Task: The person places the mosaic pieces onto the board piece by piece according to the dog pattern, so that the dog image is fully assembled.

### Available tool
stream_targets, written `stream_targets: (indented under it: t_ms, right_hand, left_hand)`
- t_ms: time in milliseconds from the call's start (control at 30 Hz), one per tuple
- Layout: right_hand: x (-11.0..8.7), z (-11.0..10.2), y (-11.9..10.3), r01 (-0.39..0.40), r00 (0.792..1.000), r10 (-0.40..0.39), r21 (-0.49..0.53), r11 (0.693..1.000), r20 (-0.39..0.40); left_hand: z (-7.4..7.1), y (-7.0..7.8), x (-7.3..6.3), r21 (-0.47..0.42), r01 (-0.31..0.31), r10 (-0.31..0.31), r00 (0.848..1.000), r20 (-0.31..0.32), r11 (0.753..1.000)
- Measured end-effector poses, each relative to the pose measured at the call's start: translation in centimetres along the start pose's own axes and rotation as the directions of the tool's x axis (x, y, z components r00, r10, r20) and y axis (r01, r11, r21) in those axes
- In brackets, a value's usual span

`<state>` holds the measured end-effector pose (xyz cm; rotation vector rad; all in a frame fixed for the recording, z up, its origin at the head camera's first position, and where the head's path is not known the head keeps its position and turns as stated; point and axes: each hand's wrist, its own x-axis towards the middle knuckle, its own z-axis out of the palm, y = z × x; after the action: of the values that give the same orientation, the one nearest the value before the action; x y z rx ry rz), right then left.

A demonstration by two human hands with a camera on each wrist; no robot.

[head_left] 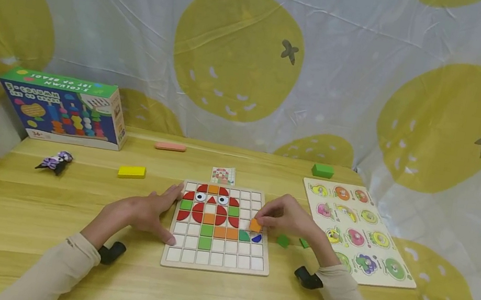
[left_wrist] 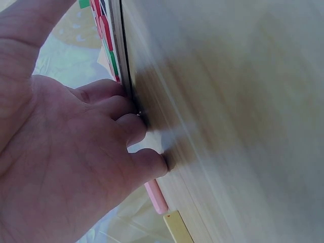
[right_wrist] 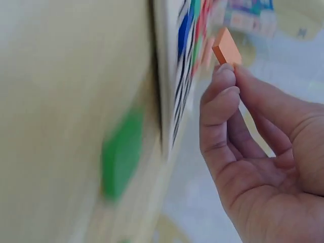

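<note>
My right hand (head_left: 289, 216) pinches an orange square tile (right_wrist: 228, 46) between thumb and fingertips, over the right side of a white-squared wooden grid board (head_left: 179, 255). Red rounded pieces, two eye pieces and several green and orange tiles form a pattern on the board. A teal quarter-round piece (head_left: 244, 235) and a blue half-round piece (head_left: 256, 238) lie in one row below the orange tile. Against the board's left edge rests my left hand (head_left: 141, 212), thumb low and fingers higher up. A small pattern card (head_left: 223, 175) lies just behind the board.
Two green tiles, one a square (head_left: 283, 240), lie right of the board, near a fruit puzzle board (head_left: 321, 183). A green block (head_left: 322, 171) stands behind. Leftward are a yellow block (head_left: 131, 172), a pink stick (head_left: 170, 146), a small figure (head_left: 57, 162) and a bead-set box (head_left: 60, 112).
</note>
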<state>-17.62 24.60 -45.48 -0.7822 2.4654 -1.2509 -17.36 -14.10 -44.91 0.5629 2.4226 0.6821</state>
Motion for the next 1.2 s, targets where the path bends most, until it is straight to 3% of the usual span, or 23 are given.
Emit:
stream_targets:
  t_ms: [233,533,1000,1200]
  right_hand:
    - [1.9,4.4,-2.9,0.076,0.994,-0.075,-0.006,0.997,0.084]
    - [2.4,7.3,-4.6,0.103,0.993,-0.093,-0.134,0.986,0.074]
    - [2.2,8.0,-4.7,0.115,0.993,-0.11,-0.167,0.979,0.041]
    - [2.2,6.6,-4.2,0.159,0.987,-0.149,-0.176,0.971,0.067]
  left_hand:
    - [0.0,0.0,-0.1,0.011,0.001,-0.001,1.0,-0.008,1.0]
    - [-0.1,0.2,-0.1,0.029,0.01,-0.01,1.0,-0.007,1.0]
    - [0.0,0.2,-0.1,0.009,-0.001,0.001,1.0,-0.003,1.0]
    - [-0.1,0.2,-0.1,0.019,-0.002,0.002,1.0,-0.009,1.0]
